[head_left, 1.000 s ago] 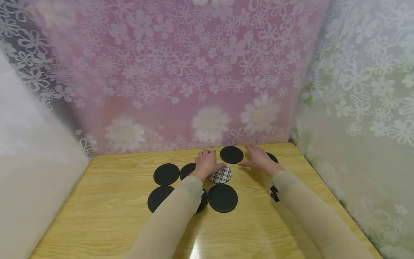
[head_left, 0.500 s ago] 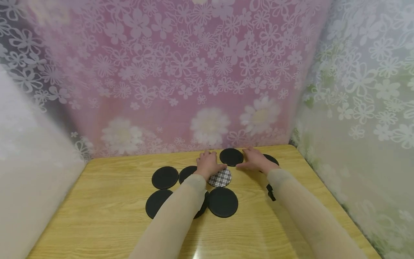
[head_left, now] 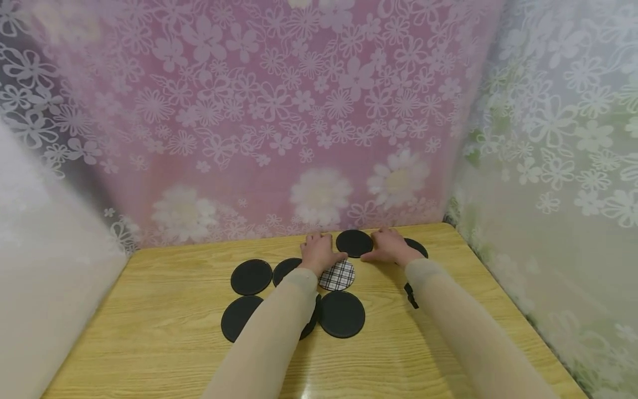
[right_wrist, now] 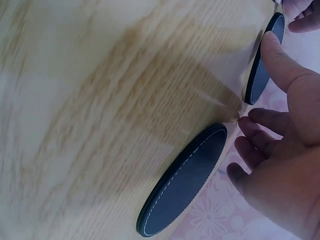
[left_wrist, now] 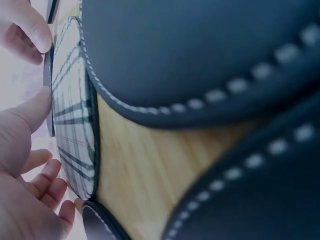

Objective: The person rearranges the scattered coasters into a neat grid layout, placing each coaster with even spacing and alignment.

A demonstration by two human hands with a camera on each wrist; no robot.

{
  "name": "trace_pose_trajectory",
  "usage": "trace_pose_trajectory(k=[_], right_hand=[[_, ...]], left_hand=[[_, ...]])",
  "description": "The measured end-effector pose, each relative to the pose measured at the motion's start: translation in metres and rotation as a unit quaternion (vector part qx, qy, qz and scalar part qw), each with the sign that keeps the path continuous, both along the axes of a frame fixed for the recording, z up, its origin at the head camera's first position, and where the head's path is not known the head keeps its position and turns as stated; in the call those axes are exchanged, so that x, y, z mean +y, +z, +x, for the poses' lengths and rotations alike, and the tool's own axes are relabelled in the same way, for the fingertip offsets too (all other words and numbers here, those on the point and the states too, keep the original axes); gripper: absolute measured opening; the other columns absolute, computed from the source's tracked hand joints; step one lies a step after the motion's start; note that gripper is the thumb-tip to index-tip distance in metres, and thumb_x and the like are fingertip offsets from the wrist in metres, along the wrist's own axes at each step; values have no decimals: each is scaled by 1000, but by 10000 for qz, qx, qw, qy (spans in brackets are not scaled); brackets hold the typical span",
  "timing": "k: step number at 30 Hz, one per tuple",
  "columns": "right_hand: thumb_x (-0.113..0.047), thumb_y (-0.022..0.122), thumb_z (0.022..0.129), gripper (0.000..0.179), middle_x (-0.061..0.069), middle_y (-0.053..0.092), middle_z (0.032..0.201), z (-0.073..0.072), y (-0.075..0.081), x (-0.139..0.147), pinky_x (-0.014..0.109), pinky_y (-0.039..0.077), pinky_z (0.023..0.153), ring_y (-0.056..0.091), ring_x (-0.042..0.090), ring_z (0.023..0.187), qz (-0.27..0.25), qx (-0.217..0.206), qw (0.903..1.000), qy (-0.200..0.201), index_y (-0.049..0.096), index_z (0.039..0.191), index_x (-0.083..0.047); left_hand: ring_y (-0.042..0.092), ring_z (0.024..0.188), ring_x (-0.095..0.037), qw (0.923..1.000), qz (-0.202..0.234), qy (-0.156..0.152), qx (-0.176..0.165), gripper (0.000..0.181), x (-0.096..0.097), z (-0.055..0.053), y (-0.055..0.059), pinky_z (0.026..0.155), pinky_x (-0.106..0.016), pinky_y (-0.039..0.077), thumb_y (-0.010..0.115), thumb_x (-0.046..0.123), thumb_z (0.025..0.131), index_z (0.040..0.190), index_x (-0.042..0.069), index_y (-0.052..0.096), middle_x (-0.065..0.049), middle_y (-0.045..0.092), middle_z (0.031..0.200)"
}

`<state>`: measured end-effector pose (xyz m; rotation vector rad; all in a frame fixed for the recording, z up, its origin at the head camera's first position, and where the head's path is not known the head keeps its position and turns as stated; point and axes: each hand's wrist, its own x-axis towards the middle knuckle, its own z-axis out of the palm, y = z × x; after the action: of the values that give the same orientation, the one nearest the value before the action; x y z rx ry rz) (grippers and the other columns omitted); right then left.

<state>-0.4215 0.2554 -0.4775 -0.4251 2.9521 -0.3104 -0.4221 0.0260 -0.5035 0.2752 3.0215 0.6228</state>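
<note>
Along the table's back, a round black coaster (head_left: 354, 244) with pale stitching lies between the two hands. My right hand (head_left: 391, 247) is at its right edge. In the right wrist view the thumb (right_wrist: 280, 60) overlaps that coaster's edge, with the fingers spread apart. My left hand (head_left: 317, 253) is over the left side of a white-and-black plaid coaster (head_left: 339, 275). Its thumb reaches toward the far black coaster; whether it touches cannot be told. The left fingers are loosely bent and hold nothing visible. Another black coaster (head_left: 416, 247) is partly hidden behind the right hand.
Several more black coasters lie on the wooden table (head_left: 149, 310), including a near one (head_left: 341, 314) and a left one (head_left: 251, 277). The left forearm covers parts of others. A pink floral curtain (head_left: 279, 111) hangs behind the table's back edge.
My right hand has moved slightly left, closing the gap to the far black coaster. The left hand stays nearly in place. The head view has shifted slightly.
</note>
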Motion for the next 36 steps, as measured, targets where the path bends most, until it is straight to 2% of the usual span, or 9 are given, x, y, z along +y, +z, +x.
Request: trace_pose_trajectory(k=[4, 12, 17, 25, 28, 32, 36], right_hand=[[-51, 82, 99, 78, 34, 54, 149, -1, -3, -3, 71, 37, 117, 48, 56, 138, -37, -1, 9999, -126, 63, 146, 8], [-49, 82, 98, 79, 34, 52, 149, 7, 3, -9, 71, 36, 118, 46, 55, 136, -218, -96, 9989, -413, 61, 149, 8], [-47, 84, 97, 76, 32, 54, 147, 8, 7, -11, 70, 37, 117, 47, 54, 135, -371, -137, 9981, -470, 63, 146, 8], [-45, 85, 95, 81, 33, 51, 152, -8, -8, -7, 69, 36, 119, 42, 56, 142, -562, -303, 9963, -574, 60, 150, 9], [-42, 87, 93, 81, 33, 52, 151, -7, -7, -7, 67, 38, 118, 43, 55, 141, -642, -268, 9957, -612, 60, 149, 10], [-41, 91, 91, 82, 30, 58, 146, -4, -5, -9, 68, 40, 116, 48, 53, 138, -788, -196, 9940, -730, 59, 148, 8], [-39, 91, 91, 83, 28, 65, 142, -6, -9, -11, 71, 39, 114, 50, 54, 137, -931, -101, 9926, -771, 56, 150, 7]], left_hand=[[43, 145, -42, 9999, -34, 56, -88, 68, 4, 1, 0, 115, -64, 38, 80, 61, 98, 142, 10, 70, -18, 52, 155], [45, 142, -41, 9992, -252, 195, -225, 67, 13, 14, 16, 112, -64, 39, 80, 59, 98, 145, 13, 70, -18, 54, 153], [46, 140, -40, 9989, -238, 252, -301, 66, 18, 10, 14, 112, -63, 39, 80, 58, 98, 146, 14, 70, -18, 54, 152], [48, 137, -41, 9980, -5, 469, -420, 71, 23, 6, 12, 112, -63, 40, 86, 54, 94, 148, 11, 67, -18, 56, 150], [51, 136, -41, 9979, 0, 503, -403, 77, 25, 4, 10, 113, -63, 39, 88, 54, 93, 152, 11, 64, -18, 58, 149], [57, 135, -40, 9982, 40, 532, -270, 81, 26, 7, 10, 115, -63, 39, 89, 51, 93, 157, 11, 59, -16, 63, 148], [59, 132, -40, 9980, 198, 574, -171, 78, 24, 12, 13, 113, -61, 40, 90, 46, 94, 155, 9, 60, -17, 66, 145]])
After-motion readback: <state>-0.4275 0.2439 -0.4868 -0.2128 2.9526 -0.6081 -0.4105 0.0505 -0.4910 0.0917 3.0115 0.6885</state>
